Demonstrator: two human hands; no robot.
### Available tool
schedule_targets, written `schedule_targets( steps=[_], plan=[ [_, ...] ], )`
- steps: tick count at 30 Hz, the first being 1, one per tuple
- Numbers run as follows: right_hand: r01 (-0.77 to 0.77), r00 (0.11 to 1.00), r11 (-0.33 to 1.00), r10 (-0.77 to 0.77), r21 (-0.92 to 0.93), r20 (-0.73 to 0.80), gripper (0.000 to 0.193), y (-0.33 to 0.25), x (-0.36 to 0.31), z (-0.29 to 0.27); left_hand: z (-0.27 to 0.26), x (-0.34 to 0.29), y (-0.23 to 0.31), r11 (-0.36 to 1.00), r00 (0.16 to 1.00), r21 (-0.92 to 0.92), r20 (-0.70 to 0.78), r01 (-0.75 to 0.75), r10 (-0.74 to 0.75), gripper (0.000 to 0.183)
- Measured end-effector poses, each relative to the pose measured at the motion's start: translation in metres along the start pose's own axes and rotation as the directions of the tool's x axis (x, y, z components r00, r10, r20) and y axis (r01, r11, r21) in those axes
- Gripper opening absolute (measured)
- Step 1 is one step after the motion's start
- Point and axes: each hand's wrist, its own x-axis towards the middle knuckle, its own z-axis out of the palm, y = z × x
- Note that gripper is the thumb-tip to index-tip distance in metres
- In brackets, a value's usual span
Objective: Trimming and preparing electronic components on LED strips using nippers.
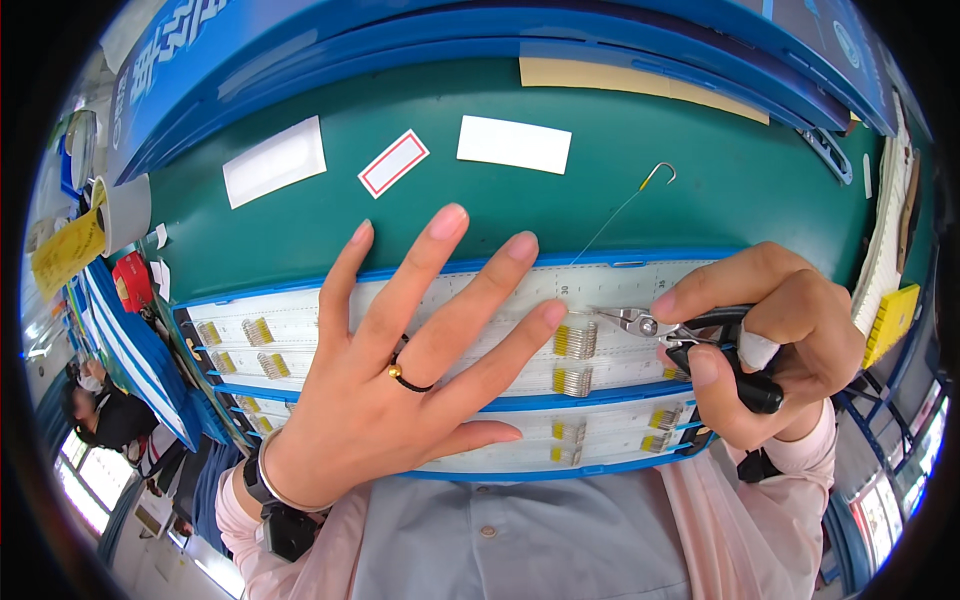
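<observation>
Seen from above, a person in a pale blue shirt with pink sleeves works at a green bench [700,180] edged by blue panels. Just in front of the body lie long white ruled strips in blue frames [300,315], stacked like shallow steps. Small bundles of yellow-tipped metal pieces [575,340] sit along the strips: several pairs at the left end, two bundles near the middle, smaller ones on the lower strips and at the right. The left hand [400,390] lies flat with fingers spread wide over the strips, its grip released and holding nothing; it wears a thin black ring with a gold bead, and a dark band at the wrist. The right hand [770,345] is clenched around the black handles of a pair of small pliers [640,322], whose silver tips point left and end just beside the middle bundle on the upper strip, near the left hand's little finger. Whether the tips pinch anything is too small to tell. A thin wire with a hooked end [658,175] rises from the strips across the bench. Beyond it lie two white cards [514,143] and a red-bordered label [393,163]. Judging by the layout, many bundles are already placed, while long stretches of the strips remain bare, so the work seems partway through.
</observation>
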Motion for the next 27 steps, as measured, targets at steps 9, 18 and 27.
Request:
schedule_targets(
  steps=[9, 18, 27],
  plan=[
    [-0.064, 0.998, 0.998, 0.064, 0.005, -0.023, 0.024, -0.0055, -0.0028, -0.0015, 0.0002, -0.0001, -0.0016, 1.0, 1.0, 0.011, 0.024, -0.004, 0.004, 0.062],
    [-0.058, 0.997, 0.998, 0.059, 0.006, -0.041, 0.023, -0.0041, -0.0039, -0.0006, 0.0019, 0.0003, -0.0017, 1.0, 1.0, 0.017, 0.004, -0.001, 0.001, 0.058],
    [-0.041, 0.998, 0.999, 0.041, 0.011, -0.046, 0.024, -0.0027, -0.0056, -0.0006, 0.0027, 0.0007, -0.0002, 1.0, 1.0, 0.017, -0.001, 0.001, -0.001, 0.058]
  ],
)
